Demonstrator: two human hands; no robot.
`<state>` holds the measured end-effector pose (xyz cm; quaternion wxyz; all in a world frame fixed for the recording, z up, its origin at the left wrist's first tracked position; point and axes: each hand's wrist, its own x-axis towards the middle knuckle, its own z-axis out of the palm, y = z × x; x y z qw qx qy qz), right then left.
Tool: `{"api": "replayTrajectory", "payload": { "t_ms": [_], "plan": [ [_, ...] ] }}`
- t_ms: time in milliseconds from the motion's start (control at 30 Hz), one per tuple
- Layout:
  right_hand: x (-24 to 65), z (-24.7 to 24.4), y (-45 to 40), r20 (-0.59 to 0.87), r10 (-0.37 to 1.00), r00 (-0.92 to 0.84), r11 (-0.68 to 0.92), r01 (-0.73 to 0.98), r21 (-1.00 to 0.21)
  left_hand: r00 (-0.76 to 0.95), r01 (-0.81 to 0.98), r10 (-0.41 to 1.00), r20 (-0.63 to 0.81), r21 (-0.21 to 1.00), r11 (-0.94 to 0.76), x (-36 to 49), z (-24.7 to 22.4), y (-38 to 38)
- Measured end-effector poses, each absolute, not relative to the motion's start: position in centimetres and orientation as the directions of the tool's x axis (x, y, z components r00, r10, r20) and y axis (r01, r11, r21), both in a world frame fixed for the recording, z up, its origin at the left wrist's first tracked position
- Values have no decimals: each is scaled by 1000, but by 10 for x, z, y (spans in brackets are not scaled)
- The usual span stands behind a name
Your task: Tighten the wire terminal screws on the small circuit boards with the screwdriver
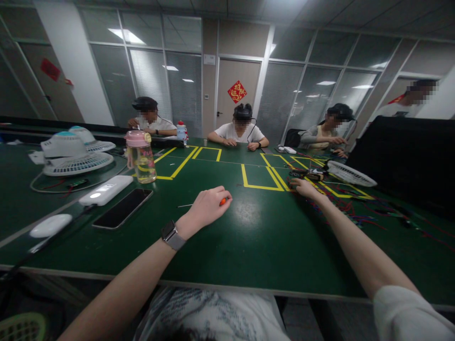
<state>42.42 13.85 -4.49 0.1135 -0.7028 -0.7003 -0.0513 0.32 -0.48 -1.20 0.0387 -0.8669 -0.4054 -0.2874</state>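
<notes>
Hands are sitting well apart over the green table. Left hand is curling round the orange-handled screwdriver; handle is showing at the finger side, thin shaft is poking out on the other side, pointing left, just above the tabletop. Right hand is reaching forward-right, fingertips meeting a dark assembly; can't tell if they're gripping or only touching. So screwdriver is lying within the left fist, dark assembly is sitting right at the right fingertips.

Edges: near table edge is running under both forearms, close to the torso. Yellow tape is marking boxes ahead of the hands; right hand is resting by one corner. Widest room is running between the forearms, from the tape back to the near edge.

Right side is crowding up: loose wires are spreading beside the right forearm, a white fan grille is lying just past the assembly, and a big black panel is standing beyond. On the left, phone, white power bank and pink-lidded bottle are bounding the left hand's space.
</notes>
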Motion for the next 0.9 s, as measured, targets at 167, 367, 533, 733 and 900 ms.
{"api": "replayTrajectory", "payload": {
  "t_ms": [167, 367, 533, 733, 900],
  "plan": [
    [400, -43, 139, 198, 977, 83, -81, 997, -19, 511, 724, 683, 522, 167, -669, 3, -12, -4],
    [372, -42, 144, 223, 957, 186, -196, 980, 26, 510, 722, 686, 518, 176, -669, 3, -13, -5],
    [344, -41, 143, 255, 963, 92, -103, 994, 32, 518, 727, 691, 504, 167, -666, 3, -13, -5],
    [279, -49, 119, 293, 903, -316, 327, 945, 13, 447, 716, 710, 544, 258, -649, 6, -9, -11],
    [236, -63, 58, 374, 722, -582, 654, 750, -94, 354, 600, 667, 656, 388, -700, 6, -5, -11]
  ]
}}
